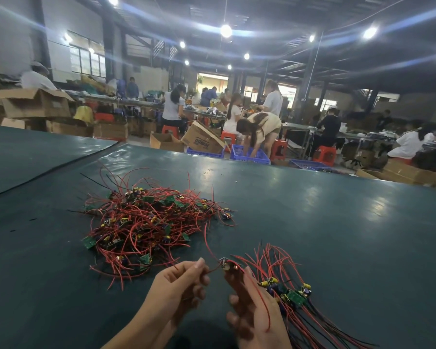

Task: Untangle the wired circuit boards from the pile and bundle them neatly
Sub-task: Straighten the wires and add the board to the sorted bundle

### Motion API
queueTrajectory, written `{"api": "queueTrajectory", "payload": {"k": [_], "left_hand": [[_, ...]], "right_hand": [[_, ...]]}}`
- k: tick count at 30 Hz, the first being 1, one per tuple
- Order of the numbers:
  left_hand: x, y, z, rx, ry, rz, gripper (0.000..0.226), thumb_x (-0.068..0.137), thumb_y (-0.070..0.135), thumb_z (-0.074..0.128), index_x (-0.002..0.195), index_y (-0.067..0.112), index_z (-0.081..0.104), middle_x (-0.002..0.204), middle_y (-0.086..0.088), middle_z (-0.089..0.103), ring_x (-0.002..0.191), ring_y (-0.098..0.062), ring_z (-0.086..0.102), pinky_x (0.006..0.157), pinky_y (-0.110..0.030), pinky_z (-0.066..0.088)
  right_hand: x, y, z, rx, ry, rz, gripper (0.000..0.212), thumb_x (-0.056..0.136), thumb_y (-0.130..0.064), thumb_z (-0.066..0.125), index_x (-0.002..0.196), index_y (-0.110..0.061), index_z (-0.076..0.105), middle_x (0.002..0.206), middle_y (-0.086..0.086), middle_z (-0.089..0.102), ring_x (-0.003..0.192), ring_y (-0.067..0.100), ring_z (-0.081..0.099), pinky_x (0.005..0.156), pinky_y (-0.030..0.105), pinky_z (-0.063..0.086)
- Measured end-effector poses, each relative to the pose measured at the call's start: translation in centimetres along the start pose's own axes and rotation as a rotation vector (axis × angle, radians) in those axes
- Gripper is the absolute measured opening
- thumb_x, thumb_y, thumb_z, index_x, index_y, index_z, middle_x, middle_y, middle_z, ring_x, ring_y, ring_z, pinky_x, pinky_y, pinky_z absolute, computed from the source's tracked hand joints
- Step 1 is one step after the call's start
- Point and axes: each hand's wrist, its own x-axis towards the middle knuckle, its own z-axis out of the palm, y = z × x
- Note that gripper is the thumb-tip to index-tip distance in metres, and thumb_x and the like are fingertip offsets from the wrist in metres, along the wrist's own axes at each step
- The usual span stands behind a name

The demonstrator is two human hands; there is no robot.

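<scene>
Standing by the big green table (pixel 325 210) watching this: the tangled pile (pixel 149 222) of wired circuit boards sits at about 10 o'clock from the person's hands, a proper bird's nest of red and black leads with little green boards poking out all over. The left hand (pixel 180 285) is pinching a red wire (pixel 213 270) between thumb and forefinger, other fingers curled in under it. That wire runs straight over to one small circuit board (pixel 225 265), which the right hand (pixel 254 311) has nipped at its thumb and fingertip, lifted just clear of the mat; the rest of that hand's fingers hang loosely curled, and another red lead drapes down across the palm. The two hands are close together, nearly touching. At roughly 3 o'clock from the right hand lies the sorted bundle (pixel 293 295), boards lined up side by side with their wires fanning out toward 5 o'clock and a few red ends sticking up toward 12 (way tidier than the pile, honestly). Past the far edge of the table, around 12 o'clock, there are blue crates (pixel 249 154), a tipped cardboard box (pixel 202 141) and red stools (pixel 325 153), with people working at benches.
</scene>
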Motion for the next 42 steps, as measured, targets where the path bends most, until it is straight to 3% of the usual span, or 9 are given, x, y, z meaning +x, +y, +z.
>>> {"api": "queueTrajectory", "payload": {"k": [3,7,12,16,19,23,26,30,42], "left_hand": [[0.1,0.3,-0.2,-0.072,0.013,0.055,0.008,0.067,0.015,0.068,0.067,0.008,0.069,0.058,-0.007,0.060,0.039,-0.010,0.050,0.037,-0.016,0.040],[0.0,0.1,-0.3,0.024,-0.020,0.106,0.023,0.064,0.008,0.070,0.084,0.003,0.059,0.062,-0.008,0.060,0.044,-0.014,0.053,0.038,-0.021,0.041],[-0.2,-0.5,-0.2,0.185,-0.147,0.081,0.036,0.066,0.026,0.071,0.094,0.006,0.066,0.080,-0.014,0.070,0.058,-0.019,0.061,0.045,-0.024,0.045],[-0.2,-0.6,-0.2,0.226,-0.079,0.210,0.030,0.066,0.032,0.068,0.090,0.015,0.076,0.088,-0.017,0.074,0.076,-0.030,0.069,0.057,-0.031,0.052],[-0.2,-0.5,-0.1,0.203,-0.025,0.226,0.028,0.070,0.031,0.066,0.084,0.011,0.078,0.082,-0.017,0.074,0.066,-0.028,0.067,0.048,-0.027,0.050],[-0.2,-0.3,0.0,0.158,0.008,0.215,0.023,0.082,0.026,0.059,0.081,0.015,0.079,0.066,-0.011,0.070,0.048,-0.016,0.060,0.040,-0.022,0.044],[-0.3,-0.3,0.0,0.164,-0.003,0.224,0.024,0.076,0.031,0.060,0.084,0.018,0.079,0.069,-0.012,0.071,0.049,-0.015,0.060,0.041,-0.021,0.044],[-0.2,-0.4,-0.1,0.164,-0.009,0.262,0.026,0.079,0.033,0.057,0.090,0.021,0.078,0.082,-0.011,0.074,0.051,-0.015,0.060,0.042,-0.020,0.043],[-0.1,-0.3,-0.5,0.175,0.033,0.352,0.015,0.070,0.024,0.067,0.076,0.012,0.076,0.075,-0.014,0.072,0.049,-0.013,0.056,0.041,-0.020,0.042]], "right_hand": [[0.3,0.1,0.0,0.033,0.029,0.018,0.022,0.080,-0.022,0.066,0.090,-0.003,0.071,0.081,0.012,0.075,0.040,0.011,0.049,0.031,0.019,0.034],[0.7,0.0,-0.1,-0.035,0.050,0.026,0.029,0.080,-0.029,0.067,0.071,-0.004,0.078,0.080,0.010,0.076,0.042,0.011,0.050,0.035,0.019,0.037],[0.8,0.3,0.1,-0.119,0.025,0.068,0.036,0.085,-0.029,0.064,0.058,-0.009,0.077,0.063,0.010,0.071,0.039,0.013,0.052,0.043,0.019,0.038],[0.0,0.7,0.3,-0.218,-0.011,-0.016,0.029,0.075,-0.031,0.069,0.065,-0.005,0.078,0.067,0.016,0.072,0.043,0.014,0.059,0.046,0.024,0.045],[-0.3,1.0,0.2,-0.297,0.021,-0.146,0.024,0.080,-0.023,0.071,0.063,-0.007,0.077,0.067,0.019,0.072,0.052,0.021,0.064,0.054,0.027,0.048],[-0.3,0.9,0.1,-0.391,0.079,-0.266,0.024,0.086,-0.022,0.068,0.065,-0.014,0.078,0.065,0.017,0.070,0.049,0.021,0.057,0.043,0.026,0.045],[-0.3,0.7,0.2,-0.376,0.087,-0.303,0.021,0.088,-0.020,0.067,0.071,-0.020,0.080,0.065,0.008,0.071,0.040,0.012,0.050,0.036,0.022,0.037],[-0.2,0.7,0.3,-0.315,0.071,-0.291,0.023,0.090,-0.018,0.064,0.073,-0.020,0.080,0.068,0.009,0.072,0.039,0.011,0.049,0.034,0.022,0.035],[-0.1,0.3,0.2,-0.198,0.113,-0.267,0.021,0.088,-0.021,0.063,0.076,-0.017,0.081,0.076,0.009,0.075,0.034,0.010,0.044,0.031,0.020,0.036]]}}
